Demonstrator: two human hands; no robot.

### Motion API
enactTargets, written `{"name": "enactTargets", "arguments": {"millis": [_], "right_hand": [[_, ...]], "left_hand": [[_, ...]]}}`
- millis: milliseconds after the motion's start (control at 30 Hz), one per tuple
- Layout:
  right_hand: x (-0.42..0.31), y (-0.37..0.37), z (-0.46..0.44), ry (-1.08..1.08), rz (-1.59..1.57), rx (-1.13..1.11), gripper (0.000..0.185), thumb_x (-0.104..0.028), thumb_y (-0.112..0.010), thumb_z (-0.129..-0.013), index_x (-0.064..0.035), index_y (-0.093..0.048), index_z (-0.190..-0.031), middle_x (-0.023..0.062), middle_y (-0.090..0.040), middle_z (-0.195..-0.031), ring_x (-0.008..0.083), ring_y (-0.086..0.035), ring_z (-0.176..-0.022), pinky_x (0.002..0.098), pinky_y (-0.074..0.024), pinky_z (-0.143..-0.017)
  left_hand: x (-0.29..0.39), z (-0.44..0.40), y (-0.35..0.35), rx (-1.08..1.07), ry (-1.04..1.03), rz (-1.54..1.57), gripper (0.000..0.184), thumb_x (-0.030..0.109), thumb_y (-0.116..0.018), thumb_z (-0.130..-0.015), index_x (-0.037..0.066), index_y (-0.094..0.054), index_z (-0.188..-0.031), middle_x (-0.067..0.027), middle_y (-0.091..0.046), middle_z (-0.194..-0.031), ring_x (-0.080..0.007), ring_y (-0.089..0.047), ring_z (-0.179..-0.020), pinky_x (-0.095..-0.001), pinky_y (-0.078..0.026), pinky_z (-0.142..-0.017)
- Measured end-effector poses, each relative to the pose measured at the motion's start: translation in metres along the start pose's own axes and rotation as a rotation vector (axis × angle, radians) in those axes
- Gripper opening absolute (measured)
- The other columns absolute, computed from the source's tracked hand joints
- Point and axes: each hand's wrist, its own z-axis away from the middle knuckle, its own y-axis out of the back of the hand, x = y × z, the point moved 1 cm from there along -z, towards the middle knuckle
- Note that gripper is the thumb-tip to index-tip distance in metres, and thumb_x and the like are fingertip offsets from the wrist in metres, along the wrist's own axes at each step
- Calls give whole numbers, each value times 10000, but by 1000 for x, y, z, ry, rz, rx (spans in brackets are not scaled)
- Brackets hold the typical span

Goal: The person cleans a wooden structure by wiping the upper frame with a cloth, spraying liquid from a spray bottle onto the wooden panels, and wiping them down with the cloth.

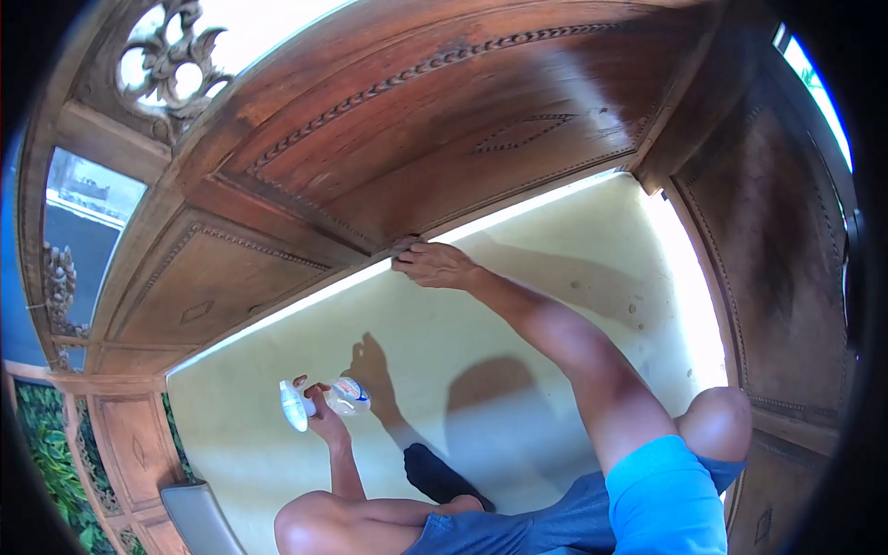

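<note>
My left hand (326, 416) is wrapped around a spray bottle (350, 396), held above the pale seat surface. The bottle has a clear body and a white head. My right arm reaches forward, and my right hand (437, 265) presses against the lower edge of the carved wooden backrest (435, 120). Its fingers are bent at that edge. A small dark bit shows at the fingertips, too unclear to name.
I sit on a pale, smooth seat (518, 324) with a few dark spots. A carved wooden side panel (768, 240) stands at right. At lower left are a grey cushion-like block (199, 518), another wooden panel (134, 444) and green leaves (55, 462).
</note>
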Motion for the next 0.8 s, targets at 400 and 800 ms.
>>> {"name": "enactTargets", "arguments": {"millis": [400, 800], "right_hand": [[165, 116, 173, -573, -300, -52, 97, -241, -623, -880, -185, -683, -931, 3, -609, -977, 192, -604, -1033, 368, -470, -933], [371, 281, 226, -1380, -295, 723, 451, 135, -617, -832, -96, -668, -1216, 109, -631, -1159, 326, -623, -1145, 397, -507, -995]], "left_hand": [[44, -1, -35, -304, 73, -133, 243, 88, -591, -997, 44, -567, -1235, -45, -633, -964, -146, -590, -873, -354, -466, -864], [119, 6, -91, -987, 175, -428, 272, 110, -637, -1005, 62, -615, -1271, -54, -702, -1047, -155, -652, -1025, -325, -486, -935]]}}
